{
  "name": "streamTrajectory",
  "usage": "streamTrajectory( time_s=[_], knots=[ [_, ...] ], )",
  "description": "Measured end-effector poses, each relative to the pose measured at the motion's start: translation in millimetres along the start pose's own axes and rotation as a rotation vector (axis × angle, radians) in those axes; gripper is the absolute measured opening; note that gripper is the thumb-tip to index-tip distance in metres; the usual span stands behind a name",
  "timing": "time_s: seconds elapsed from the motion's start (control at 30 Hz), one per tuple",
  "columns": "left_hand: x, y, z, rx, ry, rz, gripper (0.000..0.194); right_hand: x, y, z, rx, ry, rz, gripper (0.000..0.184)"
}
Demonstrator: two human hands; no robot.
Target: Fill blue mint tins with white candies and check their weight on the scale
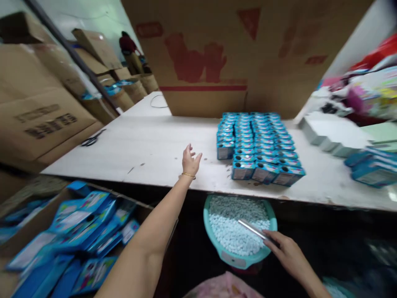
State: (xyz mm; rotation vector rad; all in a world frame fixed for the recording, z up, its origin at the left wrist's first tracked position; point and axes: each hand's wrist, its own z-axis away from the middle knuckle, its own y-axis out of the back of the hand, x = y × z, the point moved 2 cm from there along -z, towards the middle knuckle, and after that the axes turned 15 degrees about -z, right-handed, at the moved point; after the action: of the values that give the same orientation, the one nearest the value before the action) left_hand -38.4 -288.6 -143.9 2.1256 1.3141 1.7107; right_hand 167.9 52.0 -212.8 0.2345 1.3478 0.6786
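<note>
My left hand [190,161] reaches out over the white table [136,142], fingers apart and holding nothing. Just to its right stands a block of small blue boxes [257,145], packed in rows; the hand is apart from them. My right hand [287,250] grips a shiny silver metal rod or tube [250,227], whose exact kind I cannot make out. That metal piece slants over a turquoise basin [218,247] filled with small pale blue pellets [235,238]. The basin sits below the table's front edge.
At lower left an open carton holds many blue boxes [87,227]. Scissors [93,138] lie at the table's left edge. A large cardboard sheet [201,99] stands behind the rows. White stacks [331,132] and more blue boxes [375,167] are at right. Another person [130,49] bends far back.
</note>
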Motion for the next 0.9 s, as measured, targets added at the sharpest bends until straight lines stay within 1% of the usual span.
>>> streamTrajectory(
  time_s=[0.07,0.1,0.13,0.17,0.2,0.23,0.27,0.3,0.33,0.4,0.47,0.5,0.6,0.7,0.8,0.9],
  knots=[
    [-42.9,59.5,18.1,0.122,-0.021,-0.071,0.052,13.0,-4.1,-1.9,-0.019,-0.003,0.0,0.039],
    [-67.7,92.4,30.8,0.17,0.013,-0.163,0.048,20.3,-6.3,-3.2,-0.035,-0.004,-0.002,0.041],
    [-93.3,125.0,45.8,0.198,0.095,-0.297,0.045,27.4,-8.6,-4.6,-0.051,-0.008,-0.006,0.043],
    [-118.1,155.2,62.7,0.19,0.201,-0.456,0.041,33.4,-10.8,-6.1,-0.067,-0.014,-0.01,0.044],
    [-141.0,180.0,80.7,0.097,0.278,-0.619,0.039,37.8,-12.9,-7.6,-0.081,-0.021,-0.012,0.046],
    [-161.4,197.4,98.9,-0.088,0.307,-0.761,0.038,40.2,-14.8,-8.8,-0.092,-0.031,-0.011,0.047],
    [-178.8,209.6,116.6,-0.188,0.32,-0.795,0.035,40.3,-16.7,-9.8,-0.1,-0.041,-0.005,0.048],
    [-193.2,215.6,132.9,-0.266,0.322,-0.806,0.033,38.3,-18.6,-10.5,-0.107,-0.048,0.003,0.049],
    [-205.2,216.0,147.1,-0.342,0.321,-0.818,0.032,34.6,-20.5,-11.1,-0.113,-0.049,0.011,0.05],
    [-222.5,206.1,168.6,-0.444,0.316,-0.855,0.041,24.2,-23.8,-11.9,-0.117,-0.041,0.028,0.049],
    [-233.6,191.5,180.8,-0.506,0.325,-0.921,0.051,15.1,-25.8,-11.4,-0.108,-0.034,0.038,0.047],
    [-237.5,185.1,183.9,-0.526,0.335,-0.961,0.052,12.5,-26.3,-10.5,-0.102,-0.033,0.039,0.047],
    [-244.1,174.3,184.0,-0.561,0.355,-1.075,0.041,16.4,-26.2,-3.9,-0.083,-0.048,0.028,0.048],
    [-242.6,173.4,176.4,-0.579,0.303,-1.134,0.034,32.8,-26.6,4.4,-0.083,-0.079,0.009,0.051],
    [-236.7,179.3,168.5,-0.575,0.226,-1.151,0.035,45.7,-29.2,8.4,-0.104,-0.1,0.007,0.05],
    [-232.3,192.4,164.2,-0.559,0.18,-1.15,0.036,43.1,-33.4,5.7,-0.118,-0.079,0.022,0.048]
  ],
)
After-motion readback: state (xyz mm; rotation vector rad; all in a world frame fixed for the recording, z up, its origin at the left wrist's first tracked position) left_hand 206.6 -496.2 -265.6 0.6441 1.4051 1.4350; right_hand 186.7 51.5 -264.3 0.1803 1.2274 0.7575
